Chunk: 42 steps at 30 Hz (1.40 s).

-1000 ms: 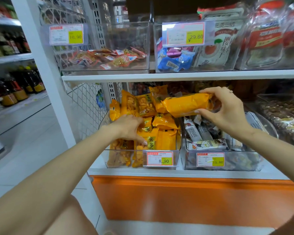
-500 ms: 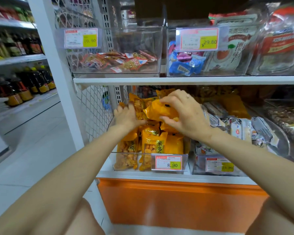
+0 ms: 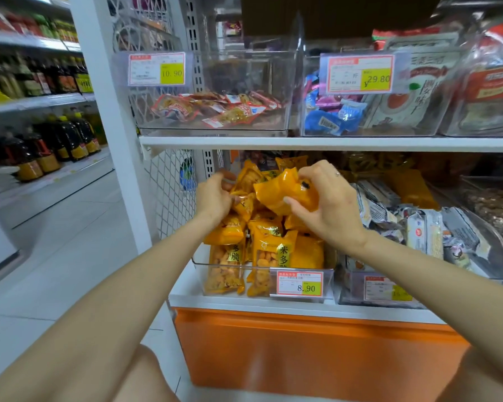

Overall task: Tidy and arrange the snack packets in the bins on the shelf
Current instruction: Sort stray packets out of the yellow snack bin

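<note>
Packet [image 3: 285,192] shifted left over bin [image 3: 199,265], right hand [image 3: 328,207] grip clasping it | left hand [image 3: 214,195] grip clutching rear packets [image 3: 247,177]

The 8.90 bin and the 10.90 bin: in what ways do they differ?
The 8.90 bin is heaped above its rim with orange packets; the 10.90 bin holds a low layer of red packets. The 8.90 bin sits on the lower shelf, the 10.90 bin one shelf higher. The left hand and right hand grip packets in the 8.90 bin; the 10.90 bin is untouched. Both are clear plastic with front price tags.
</note>
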Available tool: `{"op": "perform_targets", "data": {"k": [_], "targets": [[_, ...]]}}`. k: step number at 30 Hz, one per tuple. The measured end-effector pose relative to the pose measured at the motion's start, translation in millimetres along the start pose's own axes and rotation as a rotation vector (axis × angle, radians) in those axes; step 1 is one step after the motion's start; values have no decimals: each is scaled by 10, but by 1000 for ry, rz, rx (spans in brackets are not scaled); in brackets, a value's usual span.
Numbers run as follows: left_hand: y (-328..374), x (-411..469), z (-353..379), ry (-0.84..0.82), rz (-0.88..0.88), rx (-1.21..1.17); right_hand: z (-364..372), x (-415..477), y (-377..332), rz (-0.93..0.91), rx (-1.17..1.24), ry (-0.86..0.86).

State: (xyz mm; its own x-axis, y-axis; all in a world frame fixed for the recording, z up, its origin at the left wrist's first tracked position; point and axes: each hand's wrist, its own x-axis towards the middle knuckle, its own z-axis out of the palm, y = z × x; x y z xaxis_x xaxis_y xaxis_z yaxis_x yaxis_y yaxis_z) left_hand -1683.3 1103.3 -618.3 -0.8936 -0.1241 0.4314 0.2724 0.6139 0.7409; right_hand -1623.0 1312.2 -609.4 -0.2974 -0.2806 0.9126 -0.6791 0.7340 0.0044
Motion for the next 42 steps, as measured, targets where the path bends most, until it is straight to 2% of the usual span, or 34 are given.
{"op": "perform_targets", "data": {"k": [2,7,9,13,16,19,22,24,26,28,31,33,37,42], "targets": [[62,6,-45,20,-53,-122,-70,-13,41,63,9,7],[88,1,-159,96,-135,-230,-279,-73,163,299,77,25],[103,-34,-229,128,-166,-293,-341,-82,192,325,100,53],[135,-93,-402,252,-208,-412,-310,-12,63,184,164,98],[149,-116,-488,289,-223,-451,-97,30,-95,-7,158,41],[132,-151,-535,329,-248,-433,165,2,-135,-147,26,-73],[119,-180,-574,348,-279,-486,369,-79,-37,-275,-223,-276],[126,-200,-592,347,-303,-523,410,-108,6,-305,-274,-409],[143,-234,-604,327,-329,-545,364,-73,-9,-218,-155,-512],[166,-261,-604,271,-356,-572,291,-32,-23,-33,18,-548],[244,-321,-563,176,-386,-619,201,11,17,127,154,-389],[333,-361,-510,130,-371,-655,185,24,46,64,87,-339],[511,-462,-326,31,-329,-690,212,85,-17,-57,-74,-346],[506,-374,-292,-170,-102,-487,130,71,96,-42,-123,-331]]}}
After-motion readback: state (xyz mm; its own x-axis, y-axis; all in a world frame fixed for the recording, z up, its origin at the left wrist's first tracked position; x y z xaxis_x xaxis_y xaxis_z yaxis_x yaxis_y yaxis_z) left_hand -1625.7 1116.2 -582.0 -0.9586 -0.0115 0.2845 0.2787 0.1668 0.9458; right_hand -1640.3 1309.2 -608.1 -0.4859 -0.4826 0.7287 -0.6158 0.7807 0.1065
